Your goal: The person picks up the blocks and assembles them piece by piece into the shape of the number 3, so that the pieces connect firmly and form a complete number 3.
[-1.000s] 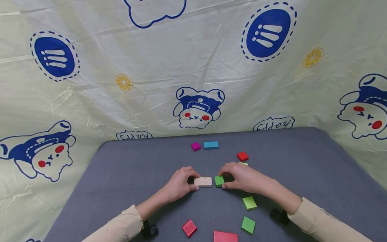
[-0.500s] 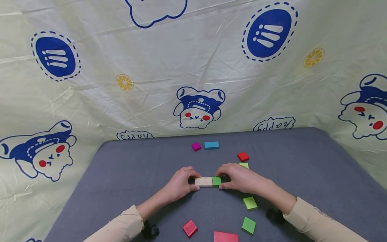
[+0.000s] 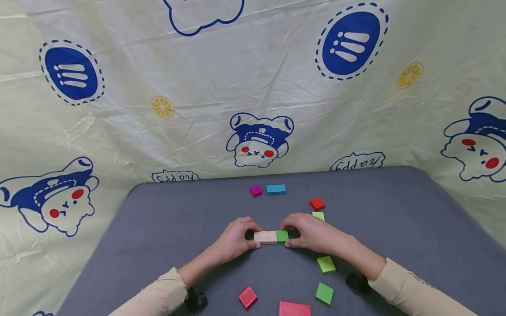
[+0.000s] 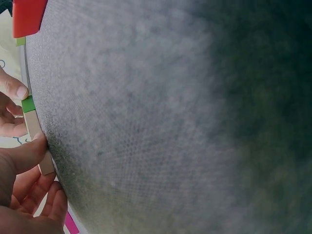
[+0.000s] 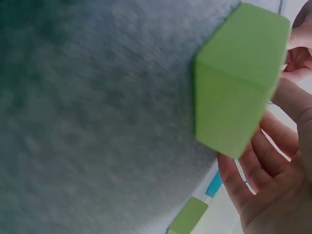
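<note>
In the middle of the table a plain wooden block (image 3: 265, 237) and a green block (image 3: 282, 236) lie end to end in one row. My left hand (image 3: 236, 240) pinches the left end of the wooden block between thumb and fingers. From the other side my right hand (image 3: 316, 231) holds the green block, thumb on its near edge and fingers at the far one. The left wrist view shows the wooden block (image 4: 32, 123) meeting the green block (image 4: 28, 104) at its end. In the right wrist view a yellow-green block (image 5: 234, 83) covers part of the right hand's work.
Behind the hands lie a magenta block (image 3: 256, 191), a blue block (image 3: 276, 189), a red block (image 3: 317, 204) and a lime block (image 3: 318, 215). Nearer are a yellow-green block (image 3: 326, 265), another green block (image 3: 324, 294), a red square block (image 3: 247, 298) and a red rectangular block (image 3: 294, 308).
My right hand has slid the green block left, closing the gap to the wooden block, and then held there. The left hand keeps its place on the wooden block.
</note>
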A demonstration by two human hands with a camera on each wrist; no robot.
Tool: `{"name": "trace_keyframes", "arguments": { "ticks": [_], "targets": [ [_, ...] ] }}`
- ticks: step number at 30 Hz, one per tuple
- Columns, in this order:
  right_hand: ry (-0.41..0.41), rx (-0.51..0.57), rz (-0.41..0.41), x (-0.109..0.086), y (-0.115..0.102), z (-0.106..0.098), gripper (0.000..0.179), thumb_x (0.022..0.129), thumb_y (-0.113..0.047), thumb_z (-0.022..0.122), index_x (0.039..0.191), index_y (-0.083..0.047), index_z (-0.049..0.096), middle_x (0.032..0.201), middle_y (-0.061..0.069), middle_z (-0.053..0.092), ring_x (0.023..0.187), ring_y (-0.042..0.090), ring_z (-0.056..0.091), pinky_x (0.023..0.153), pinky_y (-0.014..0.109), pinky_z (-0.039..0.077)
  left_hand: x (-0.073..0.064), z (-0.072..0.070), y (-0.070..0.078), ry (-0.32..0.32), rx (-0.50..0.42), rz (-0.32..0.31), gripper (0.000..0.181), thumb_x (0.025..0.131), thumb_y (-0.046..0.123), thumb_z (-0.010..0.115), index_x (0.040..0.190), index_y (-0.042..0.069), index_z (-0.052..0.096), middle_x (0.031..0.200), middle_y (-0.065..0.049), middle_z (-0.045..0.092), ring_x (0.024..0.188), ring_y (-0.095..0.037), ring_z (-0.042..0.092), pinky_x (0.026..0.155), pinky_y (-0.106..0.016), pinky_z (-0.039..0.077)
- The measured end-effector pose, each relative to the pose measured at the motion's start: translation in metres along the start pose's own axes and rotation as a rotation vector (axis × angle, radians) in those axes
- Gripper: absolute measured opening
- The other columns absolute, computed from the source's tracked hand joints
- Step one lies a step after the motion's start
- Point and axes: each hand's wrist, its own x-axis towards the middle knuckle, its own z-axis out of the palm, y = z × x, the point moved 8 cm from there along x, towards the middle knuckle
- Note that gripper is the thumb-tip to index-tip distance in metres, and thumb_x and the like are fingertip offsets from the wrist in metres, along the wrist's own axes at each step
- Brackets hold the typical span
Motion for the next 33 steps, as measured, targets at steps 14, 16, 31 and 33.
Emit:
{"name": "trace_keyframes", "arguments": {
  "ticks": [14, 16, 31, 33],
  "targets": [
    [-0.016, 0.062, 0.050, -0.009, 0.010, -0.015, 0.036, 0.087, -0.025, 0.076, 0.121, -0.016, 0.068, 0.117, -0.006, 0.062, 0.109, 0.016, 0.056, 0.093, 0.044, 0.048, -0.001, 0.000, -0.001, 0.005, -0.017, 0.008, 0.024, 0.085, 0.014, 0.078, 0.108, 0.010, 0.073, 0.099, 0.005, 0.062, 0.096, -0.016, 0.054, 0.087, -0.035, 0.045],
    [-0.006, 0.063, 0.054, -0.013, 0.012, -0.018, 0.036, 0.087, -0.025, 0.076, 0.121, -0.017, 0.068, 0.117, -0.006, 0.062, 0.109, 0.015, 0.056, 0.093, 0.043, 0.048, -0.001, 0.000, -0.001, 0.006, -0.018, 0.011, 0.024, 0.085, 0.013, 0.078, 0.108, 0.010, 0.073, 0.099, 0.005, 0.062, 0.096, -0.016, 0.054, 0.087, -0.034, 0.045],
    [0.101, 0.018, 0.074, -0.039, 0.039, -0.046, 0.037, 0.086, -0.019, 0.078, 0.121, -0.012, 0.068, 0.117, -0.002, 0.065, 0.106, 0.021, 0.059, 0.090, 0.047, 0.048, -0.001, -0.001, -0.001, 0.001, -0.006, 0.003, 0.026, 0.085, 0.014, 0.079, 0.110, 0.010, 0.073, 0.102, 0.004, 0.062, 0.097, -0.016, 0.054, 0.088, -0.035, 0.045],
    [0.106, 0.004, 0.081, -0.042, 0.043, -0.049, 0.037, 0.086, -0.018, 0.077, 0.121, -0.011, 0.068, 0.117, -0.002, 0.064, 0.105, 0.022, 0.059, 0.090, 0.047, 0.047, 0.000, -0.001, -0.001, -0.002, -0.009, 0.001, 0.026, 0.085, 0.014, 0.079, 0.109, 0.010, 0.073, 0.101, 0.004, 0.062, 0.097, -0.016, 0.054, 0.088, -0.035, 0.045]
  ]
}}
